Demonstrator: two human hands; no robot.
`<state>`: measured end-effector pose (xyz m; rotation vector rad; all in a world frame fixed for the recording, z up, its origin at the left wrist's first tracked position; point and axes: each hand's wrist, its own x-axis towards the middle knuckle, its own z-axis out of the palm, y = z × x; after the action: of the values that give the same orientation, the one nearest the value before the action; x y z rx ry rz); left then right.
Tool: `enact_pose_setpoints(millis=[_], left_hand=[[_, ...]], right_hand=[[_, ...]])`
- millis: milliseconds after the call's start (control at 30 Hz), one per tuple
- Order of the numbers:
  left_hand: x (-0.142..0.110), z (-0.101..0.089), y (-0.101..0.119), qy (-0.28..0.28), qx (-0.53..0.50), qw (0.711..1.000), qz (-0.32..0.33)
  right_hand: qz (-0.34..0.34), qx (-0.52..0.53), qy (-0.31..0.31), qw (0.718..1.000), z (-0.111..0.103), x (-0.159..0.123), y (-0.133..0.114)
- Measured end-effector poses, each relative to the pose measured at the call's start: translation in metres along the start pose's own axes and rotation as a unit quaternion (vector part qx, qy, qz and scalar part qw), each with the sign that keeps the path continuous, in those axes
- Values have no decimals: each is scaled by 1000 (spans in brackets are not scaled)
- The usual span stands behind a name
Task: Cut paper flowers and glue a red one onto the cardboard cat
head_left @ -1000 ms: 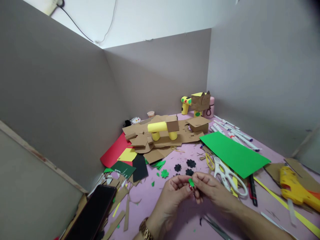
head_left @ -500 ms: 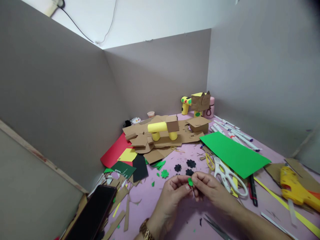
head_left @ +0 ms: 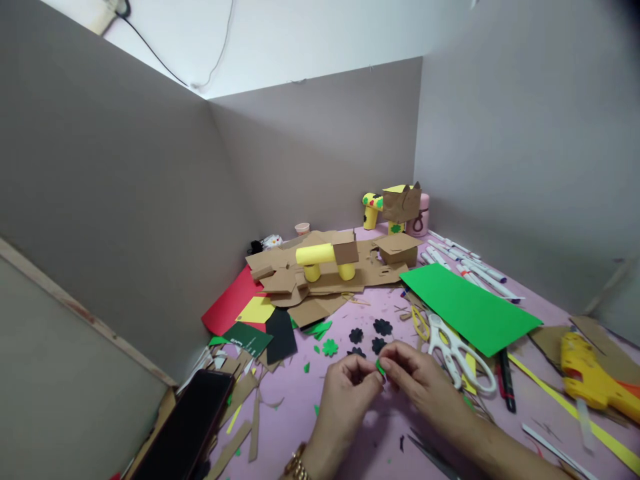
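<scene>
Between the fingertips of both hands is a small piece of green paper (head_left: 381, 367), mostly covered by the fingers. My left hand (head_left: 350, 393) pinches it from the left, with a gold bracelet on the wrist. From the other side my right hand (head_left: 417, 380) grips it between thumb and forefinger. Just beyond the hands lie several black paper flowers (head_left: 383, 327) and one green paper flower (head_left: 330, 347). Under the right forearm, a pair of metal-bladed scissors (head_left: 430, 453) is partly hidden. White-handled scissors (head_left: 457, 350) rest to the right of my right hand.
A yellow tube figure with a cardboard head (head_left: 315, 254) stands on cardboard sheets (head_left: 370, 267); another spotted figure (head_left: 401, 202) is behind. Green paper (head_left: 470, 307), markers (head_left: 480, 270) and a yellow glue gun (head_left: 590, 373) lie right. A phone (head_left: 185, 420) and cardboard scraps (head_left: 230, 447) are left.
The green piece has been turned and folded or tilted between my fingers, showing less of its face. My left hand has shifted slightly, and more of the black flowers shows.
</scene>
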<state>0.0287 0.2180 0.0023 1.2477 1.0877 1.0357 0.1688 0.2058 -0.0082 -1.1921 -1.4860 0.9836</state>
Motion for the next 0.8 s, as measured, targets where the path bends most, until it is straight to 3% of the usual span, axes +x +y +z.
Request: enact_pose_setpoints(millis=[100,233,467,600,800], left_hand=[[1,0,-3,19,3,1000,8],[1,-1,-2,34,17,999,30],[-1,1,1,18,40,997,57],[-1,1,-1,-9,17,999,37],[1,-2,1,-33,-73,997,-18]], right_hand=[[-27,-36,27,999,-1,-2,-2],[-75,-86,1,993,0,-4,0],[-35,-56,11,998,2,-4,-2],[-15,-21,32,999,0,-3,-4],[-103,-116,16,988,-3,-5,-8]])
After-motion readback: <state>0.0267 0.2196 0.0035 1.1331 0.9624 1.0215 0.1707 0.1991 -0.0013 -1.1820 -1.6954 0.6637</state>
